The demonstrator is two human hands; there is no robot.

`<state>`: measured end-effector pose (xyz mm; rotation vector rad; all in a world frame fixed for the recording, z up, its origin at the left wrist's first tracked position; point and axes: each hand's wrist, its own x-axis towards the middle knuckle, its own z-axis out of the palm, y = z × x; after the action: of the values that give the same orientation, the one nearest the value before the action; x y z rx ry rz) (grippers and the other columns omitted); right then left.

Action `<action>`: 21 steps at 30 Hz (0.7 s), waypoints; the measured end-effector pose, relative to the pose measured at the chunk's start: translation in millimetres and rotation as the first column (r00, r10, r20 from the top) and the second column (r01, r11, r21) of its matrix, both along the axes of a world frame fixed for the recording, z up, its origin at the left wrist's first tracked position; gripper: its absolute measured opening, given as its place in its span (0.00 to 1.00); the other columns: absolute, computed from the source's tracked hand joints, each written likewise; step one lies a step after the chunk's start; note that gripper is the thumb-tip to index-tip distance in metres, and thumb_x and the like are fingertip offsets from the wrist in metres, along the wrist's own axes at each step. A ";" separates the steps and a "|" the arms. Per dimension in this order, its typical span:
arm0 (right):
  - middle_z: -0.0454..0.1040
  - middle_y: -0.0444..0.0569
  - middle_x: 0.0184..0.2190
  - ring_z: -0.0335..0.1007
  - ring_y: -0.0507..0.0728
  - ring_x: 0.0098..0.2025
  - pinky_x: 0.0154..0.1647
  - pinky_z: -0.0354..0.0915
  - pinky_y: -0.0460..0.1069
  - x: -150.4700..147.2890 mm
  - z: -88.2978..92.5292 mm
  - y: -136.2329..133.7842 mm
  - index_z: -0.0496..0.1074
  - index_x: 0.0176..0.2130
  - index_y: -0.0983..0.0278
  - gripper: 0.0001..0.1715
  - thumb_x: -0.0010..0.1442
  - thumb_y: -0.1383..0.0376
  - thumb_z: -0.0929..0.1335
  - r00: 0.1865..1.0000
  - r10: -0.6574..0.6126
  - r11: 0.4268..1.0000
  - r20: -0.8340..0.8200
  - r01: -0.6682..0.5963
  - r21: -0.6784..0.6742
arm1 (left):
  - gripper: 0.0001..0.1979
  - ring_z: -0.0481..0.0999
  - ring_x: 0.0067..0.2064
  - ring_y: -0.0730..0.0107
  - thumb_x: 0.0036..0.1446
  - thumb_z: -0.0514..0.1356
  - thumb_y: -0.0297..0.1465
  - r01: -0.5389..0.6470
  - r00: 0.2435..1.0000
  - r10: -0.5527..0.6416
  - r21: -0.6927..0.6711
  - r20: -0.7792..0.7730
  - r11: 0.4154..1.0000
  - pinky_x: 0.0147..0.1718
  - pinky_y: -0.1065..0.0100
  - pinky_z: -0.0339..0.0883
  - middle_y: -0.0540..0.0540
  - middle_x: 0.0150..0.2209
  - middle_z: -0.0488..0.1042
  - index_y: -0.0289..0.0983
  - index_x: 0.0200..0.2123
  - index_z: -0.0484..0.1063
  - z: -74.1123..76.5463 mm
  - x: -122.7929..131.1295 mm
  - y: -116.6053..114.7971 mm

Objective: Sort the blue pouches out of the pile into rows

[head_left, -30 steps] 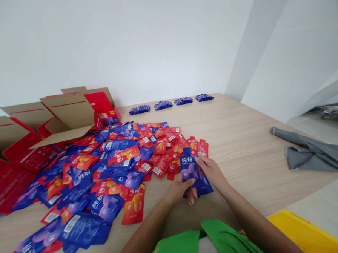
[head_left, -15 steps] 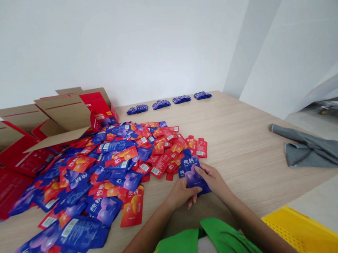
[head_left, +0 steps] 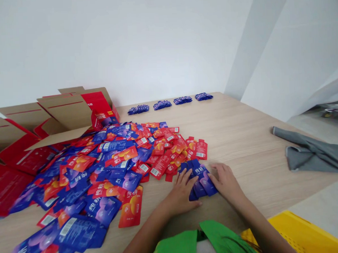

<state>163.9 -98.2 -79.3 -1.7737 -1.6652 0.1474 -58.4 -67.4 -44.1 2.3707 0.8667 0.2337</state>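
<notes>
Several blue pouches [head_left: 202,180] with purple fruit and white print lie overlapping on the table in front of me. My left hand [head_left: 182,193] rests on their left side, fingers spread over the pouches. At their right edge, my right hand [head_left: 226,180] touches the rightmost pouch with its thumb and fingers apart. Just to the left and beyond, a large heap of red and blue pouches [head_left: 114,157] spreads over the table. One red pouch [head_left: 131,208] with orange fruit lies at the near side of the heap.
Open red cardboard boxes [head_left: 23,156] stand behind the heap at the left. Several rows of overlapped blue pouches [head_left: 162,104] lie along the table's far edge. A folded grey cloth [head_left: 314,153] is at the right. A yellow crate [head_left: 307,232] sits at the lower right.
The blue pouch held between both hands is now down on the table with the other blue pouches. Both hands have loosened, the left spreading over the pouches and the right moving to their right edge.
</notes>
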 end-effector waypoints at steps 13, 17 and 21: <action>0.72 0.57 0.45 0.64 0.64 0.49 0.51 0.62 0.62 8.7 16.6 24.7 0.69 0.51 0.61 0.20 0.62 0.60 0.60 0.973 0.172 0.977 0.152 -0.189 0.102 | 0.30 0.50 0.67 0.54 0.62 0.51 0.39 -0.265 0.964 0.254 0.243 0.077 0.933 0.62 0.49 0.50 0.34 0.65 0.54 0.32 0.63 0.53 -8.0 -5.8 13.5; 0.72 0.57 0.45 0.64 0.64 0.49 0.52 0.62 0.63 4.8 26.1 44.4 0.71 0.48 0.62 0.19 0.62 0.58 0.60 0.980 0.183 0.966 0.082 -0.195 0.171 | 0.27 0.55 0.65 0.49 0.59 0.53 0.35 -0.499 0.855 0.490 0.525 0.169 0.689 0.61 0.46 0.51 0.31 0.62 0.60 0.28 0.60 0.58 13.5 -50.9 55.9; 0.74 0.55 0.44 0.67 0.63 0.48 0.52 0.64 0.62 -7.4 9.8 50.2 0.72 0.43 0.60 0.16 0.62 0.60 0.60 0.972 0.235 0.951 -0.026 -0.225 0.213 | 0.24 0.56 0.64 0.43 0.56 0.54 0.29 -0.480 0.763 0.645 0.691 0.026 0.540 0.59 0.40 0.50 0.32 0.58 0.66 0.32 0.56 0.65 24.9 -90.1 81.3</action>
<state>156.5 -48.0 -69.5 -1.4074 -1.7775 0.1159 -148.5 13.9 -19.2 2.6854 1.9669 0.6298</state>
